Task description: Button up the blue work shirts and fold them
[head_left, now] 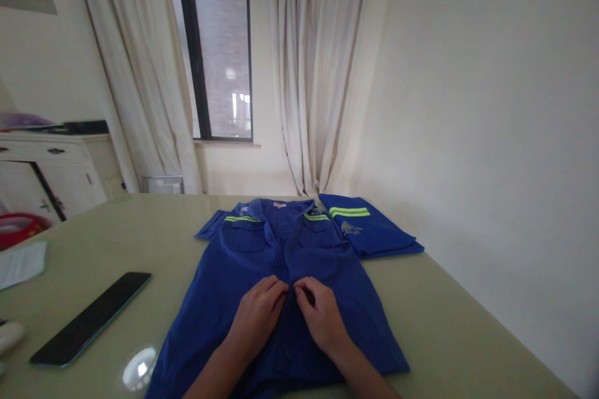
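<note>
So the blue shirt (219, 290) is spread on the desk (449, 330) beside a folded garment (381, 234), unclosed up top, my left fingers (276, 287) and right fingers (311, 285) curled nearly together at its front, can't tell if they're gripping cloth.

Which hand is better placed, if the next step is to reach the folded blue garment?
Probably the right hand: the folded blue garment lies on its side, beyond the spread blue shirt. The left hand is farther and would need to cross over.
</note>
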A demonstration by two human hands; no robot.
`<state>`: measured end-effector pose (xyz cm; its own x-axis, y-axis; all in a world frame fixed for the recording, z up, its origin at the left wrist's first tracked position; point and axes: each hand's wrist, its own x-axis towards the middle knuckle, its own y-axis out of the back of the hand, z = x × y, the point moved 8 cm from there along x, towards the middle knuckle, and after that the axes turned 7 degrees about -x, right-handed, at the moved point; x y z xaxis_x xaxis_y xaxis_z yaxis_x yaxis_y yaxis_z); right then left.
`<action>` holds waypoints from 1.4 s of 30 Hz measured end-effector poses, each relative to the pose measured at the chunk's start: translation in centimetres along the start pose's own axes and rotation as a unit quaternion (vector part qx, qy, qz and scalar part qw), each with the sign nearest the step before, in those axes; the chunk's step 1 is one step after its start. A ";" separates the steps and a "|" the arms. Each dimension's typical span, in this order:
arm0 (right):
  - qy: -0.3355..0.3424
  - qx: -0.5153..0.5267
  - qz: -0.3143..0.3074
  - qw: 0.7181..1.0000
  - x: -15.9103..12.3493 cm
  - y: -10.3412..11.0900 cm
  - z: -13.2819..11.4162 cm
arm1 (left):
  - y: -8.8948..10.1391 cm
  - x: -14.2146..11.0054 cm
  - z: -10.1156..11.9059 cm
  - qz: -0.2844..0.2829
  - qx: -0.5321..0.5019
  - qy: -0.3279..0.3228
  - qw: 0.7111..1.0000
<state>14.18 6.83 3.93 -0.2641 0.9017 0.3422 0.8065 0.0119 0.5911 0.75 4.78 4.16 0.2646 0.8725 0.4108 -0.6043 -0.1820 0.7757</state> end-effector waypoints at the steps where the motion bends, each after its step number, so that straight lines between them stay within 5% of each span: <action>1: -0.002 0.012 -0.004 1.000 0.0 -0.1 0.1 | -0.1 0.0 -0.1 -0.003 -0.005 0.004 1.000; 7: -0.025 0.071 -0.038 0.996 0.2 -1.1 1.0 | -0.3 -0.3 -0.9 0.004 -0.061 0.026 0.998; 12: -0.035 0.021 0.004 0.999 0.4 -0.5 1.5 | -0.5 0.0 -1.4 -0.003 -0.129 0.047 0.990; 19: 0.012 -0.021 -0.058 0.998 0.1 -0.6 0.5 | -0.5 0.1 -1.3 0.003 -0.157 0.041 0.987; 25: 0.024 -0.040 -0.019 0.999 0.0 -0.2 -0.2 | -0.5 0.3 -0.9 -0.003 -0.179 0.034 0.983; 35: -0.116 0.156 -0.051 0.979 0.6 -2.0 3.3 | 0.1 0.2 -0.8 0.023 -0.166 0.033 0.985; 42: -0.046 0.094 -0.018 0.994 0.6 -1.0 2.1 | 0.5 0.3 -1.1 0.038 -0.201 0.039 0.978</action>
<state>14.33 8.31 1.98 -0.2528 0.9348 0.2494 0.8840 0.1184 0.4522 -0.30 5.45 4.16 0.1595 0.8982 0.4096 -0.8709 -0.0674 0.4869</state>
